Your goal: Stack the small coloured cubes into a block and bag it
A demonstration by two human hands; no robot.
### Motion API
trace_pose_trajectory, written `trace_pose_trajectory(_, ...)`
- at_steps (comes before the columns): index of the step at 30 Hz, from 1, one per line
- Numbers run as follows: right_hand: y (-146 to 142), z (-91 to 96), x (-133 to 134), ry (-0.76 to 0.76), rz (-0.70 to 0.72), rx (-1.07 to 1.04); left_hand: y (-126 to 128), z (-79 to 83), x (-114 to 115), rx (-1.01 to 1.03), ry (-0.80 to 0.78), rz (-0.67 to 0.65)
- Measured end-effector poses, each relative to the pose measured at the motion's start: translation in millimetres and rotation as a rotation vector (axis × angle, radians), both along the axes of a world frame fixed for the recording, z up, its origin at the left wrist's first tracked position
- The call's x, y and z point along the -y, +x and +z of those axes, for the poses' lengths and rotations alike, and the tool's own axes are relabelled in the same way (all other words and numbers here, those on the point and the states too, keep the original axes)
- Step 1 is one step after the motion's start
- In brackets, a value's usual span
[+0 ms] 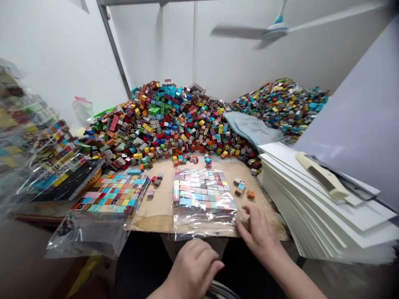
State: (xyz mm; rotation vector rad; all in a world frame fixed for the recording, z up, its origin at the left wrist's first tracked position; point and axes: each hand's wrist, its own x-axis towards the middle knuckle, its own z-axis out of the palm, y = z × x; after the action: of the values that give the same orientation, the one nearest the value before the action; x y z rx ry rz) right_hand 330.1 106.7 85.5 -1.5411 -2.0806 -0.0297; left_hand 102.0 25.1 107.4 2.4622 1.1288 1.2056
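A clear plastic bag (204,226) lies on the brown board with a flat block of small colourful cubes (202,191) inside it. My right hand (257,228) is at the bag's lower right corner, its fingers apart and bent towards the board; whether the fingertips touch the bag I cannot tell. In front of the board's near edge, my left hand (196,265) is raised with curled fingers and its thumb beside them. Nothing shows in it. Several loose cubes (240,187) sit to the right of the bag, and an orange cube (251,194) lies nearby.
Behind the brown board (156,214) rises a large heap of cubes (187,124). Another bagged block (115,193) lies at left, overhanging the edge. At right stands a stack of white sheets (299,195) with a cream-handled tool (322,176) on top. A fan (276,31) hangs above.
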Motion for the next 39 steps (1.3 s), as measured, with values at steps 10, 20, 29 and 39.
trace_pose_trajectory(10, -8, 13.7, -2, 0.025, 0.147, 0.119, 44, -18.5, -54, -0.410, 0.282, 0.272)
trace_pose_trajectory(20, -33, 15.1, 14, -0.165, 0.195, 0.112, 43, -21.6, -87, -0.440, 0.251, 0.386)
trace_pose_trajectory(29, -37, 15.5, 28, -0.247, 0.263, 0.058, 44, -31.7, -90, -0.455, 0.317, 0.516)
trace_pose_trajectory(39, -35, 14.2, 33, -0.269, 0.314, 0.047, 38, -33.5, -97, -0.391, 0.156, 0.438)
